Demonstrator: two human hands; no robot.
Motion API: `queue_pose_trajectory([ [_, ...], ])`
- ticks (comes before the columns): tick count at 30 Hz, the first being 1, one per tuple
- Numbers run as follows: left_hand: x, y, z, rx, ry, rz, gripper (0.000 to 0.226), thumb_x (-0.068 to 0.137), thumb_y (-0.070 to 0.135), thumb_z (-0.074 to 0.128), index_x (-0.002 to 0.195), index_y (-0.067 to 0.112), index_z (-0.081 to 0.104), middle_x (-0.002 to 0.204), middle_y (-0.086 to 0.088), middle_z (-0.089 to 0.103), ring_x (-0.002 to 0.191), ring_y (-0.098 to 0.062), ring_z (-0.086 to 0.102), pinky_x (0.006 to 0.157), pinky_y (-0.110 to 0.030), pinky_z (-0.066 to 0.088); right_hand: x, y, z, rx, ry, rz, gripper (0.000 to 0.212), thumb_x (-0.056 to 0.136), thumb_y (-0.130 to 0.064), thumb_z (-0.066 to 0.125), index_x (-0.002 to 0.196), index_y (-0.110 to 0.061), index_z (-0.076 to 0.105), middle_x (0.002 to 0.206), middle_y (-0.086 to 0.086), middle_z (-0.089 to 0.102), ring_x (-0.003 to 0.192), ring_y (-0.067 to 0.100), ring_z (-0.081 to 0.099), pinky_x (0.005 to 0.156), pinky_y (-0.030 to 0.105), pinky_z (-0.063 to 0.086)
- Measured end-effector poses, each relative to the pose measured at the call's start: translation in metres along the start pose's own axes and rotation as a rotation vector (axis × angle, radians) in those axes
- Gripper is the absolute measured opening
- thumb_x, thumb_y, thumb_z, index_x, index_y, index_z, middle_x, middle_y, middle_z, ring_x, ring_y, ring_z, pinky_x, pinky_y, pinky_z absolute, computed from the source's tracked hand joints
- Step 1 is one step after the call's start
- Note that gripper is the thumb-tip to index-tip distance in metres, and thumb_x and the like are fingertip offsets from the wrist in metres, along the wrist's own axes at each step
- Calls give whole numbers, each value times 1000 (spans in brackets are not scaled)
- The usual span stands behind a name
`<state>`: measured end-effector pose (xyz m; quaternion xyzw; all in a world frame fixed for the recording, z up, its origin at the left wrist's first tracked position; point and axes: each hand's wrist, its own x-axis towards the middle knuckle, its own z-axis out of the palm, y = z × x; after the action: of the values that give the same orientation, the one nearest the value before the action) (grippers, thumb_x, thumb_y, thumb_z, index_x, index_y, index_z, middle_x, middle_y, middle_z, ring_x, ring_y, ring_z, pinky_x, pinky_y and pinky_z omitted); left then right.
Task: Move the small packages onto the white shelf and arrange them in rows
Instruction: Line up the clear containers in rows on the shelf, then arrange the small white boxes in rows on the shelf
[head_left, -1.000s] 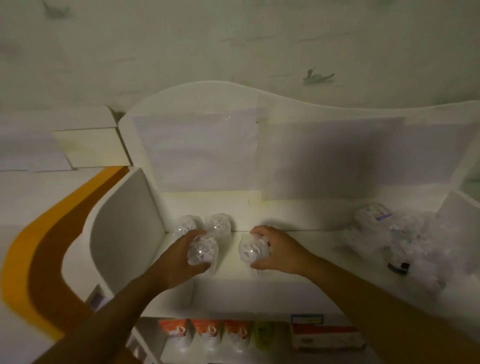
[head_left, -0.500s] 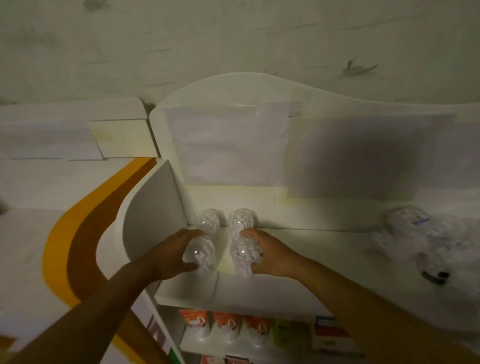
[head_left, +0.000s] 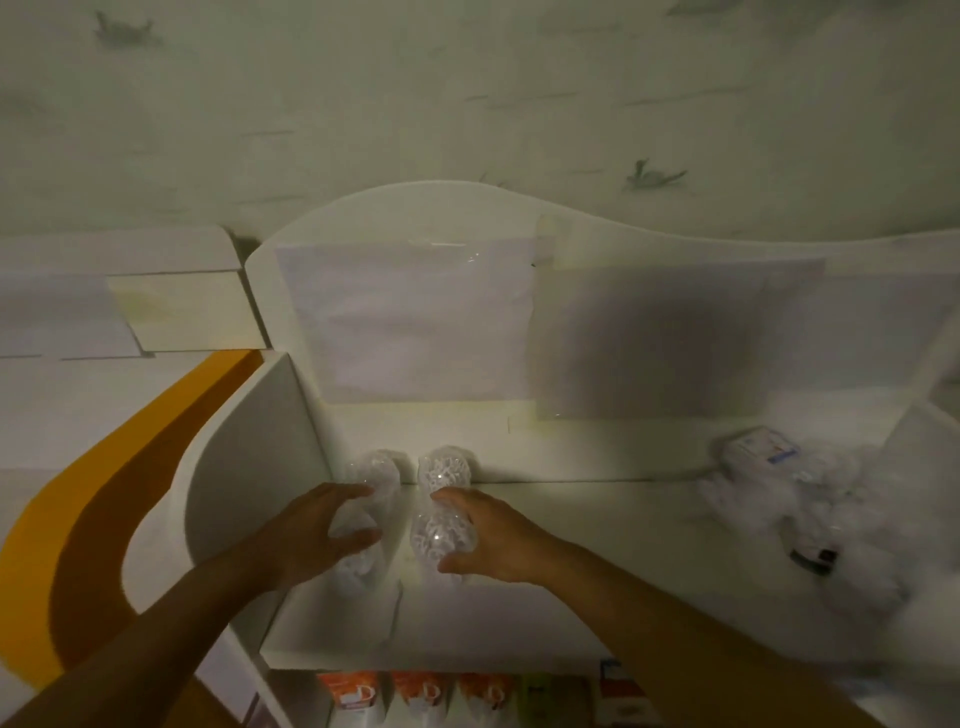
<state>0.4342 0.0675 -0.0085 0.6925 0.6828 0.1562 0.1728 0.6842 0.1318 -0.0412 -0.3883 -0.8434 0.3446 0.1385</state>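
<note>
Spanning most of the view, the white shelf (head_left: 597, 545) has a wavy back panel and a curved side wall on the left. A loose pile (head_left: 810, 499) of clear-wrapped packages lies at its right end, blurred, one with a white printed label on top. Both hands work at the left end, where four small packages make two short rows running front to back. The left hand (head_left: 306, 540) curls round the front left package (head_left: 363, 551), thumb on its near side and fingers over the top. The right hand (head_left: 493, 540) grips the front right package (head_left: 441, 535) from its right side — thumb below, fingers above. Each package is a clear rounded packet of small white pieces, its long axis pointing away toward the back panel. Behind them, against the panel, stand the back left package (head_left: 382, 467) and back right package (head_left: 444, 467), just beside each other.
</note>
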Motion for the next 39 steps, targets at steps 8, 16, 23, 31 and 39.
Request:
queue_pose_trajectory([
  [8, 44, 53, -12, -3, -10, 225, 34, 87, 38, 64, 119, 39, 52, 122, 14, 57, 100, -2, 58, 79, -14, 45, -29, -5, -36, -17, 33, 27, 87, 78, -32, 78, 148, -29, 26, 149, -3, 40, 131, 17, 43, 108, 38, 40],
  [16, 108, 154, 7, -43, -143, 483, 32, 86, 41, 65, 115, 45, 52, 116, 25, 54, 99, 1, 56, 75, -3, 40, -93, 49, -128, -243, 274, 245, 58, 86, -34, 68, 138, -29, 45, 140, 0, 46, 124, 18, 49, 104, 32, 42],
  [23, 133, 250, 71, 16, -212, 562, 42, 89, 47, 60, 129, 38, 49, 128, 14, 53, 104, -4, 55, 89, -18, 45, -154, 99, -209, -236, 456, 352, 53, 85, -31, 70, 135, -25, 50, 142, -1, 46, 121, 14, 49, 93, 15, 36],
  [31, 154, 346, 146, -13, -161, 467, 82, 81, 55, 66, 147, 24, 29, 148, 1, 39, 129, -18, 45, 106, -33, 41, -194, 168, -252, -181, 468, 454, 57, 84, -29, 72, 136, -24, 49, 139, 4, 49, 118, 16, 50, 98, 24, 42],
  [39, 174, 391, 185, 73, -67, 312, 103, 71, 68, 66, 149, 17, 21, 152, -7, 33, 138, -30, 33, 111, -46, 34, -200, 195, -267, -167, 518, 407, 45, 86, -33, 69, 128, -24, 56, 132, 2, 55, 111, 14, 53, 98, 30, 45],
])
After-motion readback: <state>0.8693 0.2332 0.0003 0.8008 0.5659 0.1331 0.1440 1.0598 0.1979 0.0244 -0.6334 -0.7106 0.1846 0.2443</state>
